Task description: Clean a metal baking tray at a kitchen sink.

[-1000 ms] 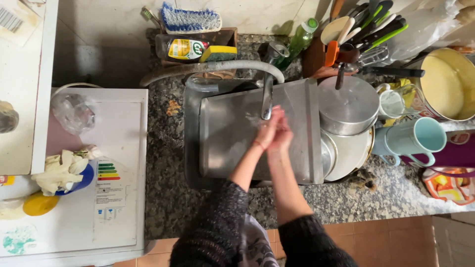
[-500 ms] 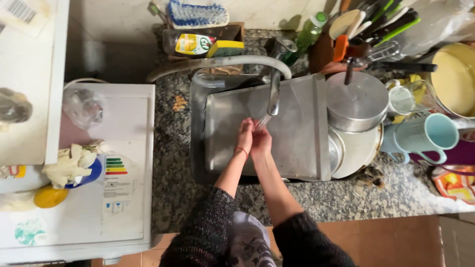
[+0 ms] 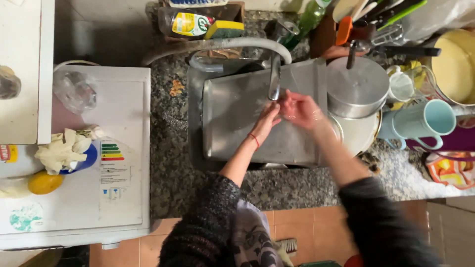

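Head view: left hand (image 3: pixel 265 122) & right hand (image 3: pixel 300 110) meet under the tap (image 3: pixel 273 79), over a metal tray (image 3: pixel 232 118) in the sink; fingers loosely spread, holding nothing. Pot lid (image 3: pixel 357 86) just right; mug (image 3: pixel 425 121) on counter (image 3: pixel 170 163).

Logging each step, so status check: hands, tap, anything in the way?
Left hand and right hand bare, open, fingertips meeting under the tap spout. Both over a metal tray lying in the sink. Lidded pot close at right, not touching.

Home kitchen, steel sink (image 3: pixel 198 123) and tap (image 3: pixel 274 74) in granite counter (image 3: pixel 168 163), pot (image 3: pixel 357 86), mugs (image 3: pixel 420 121), utensils crowding its right edge
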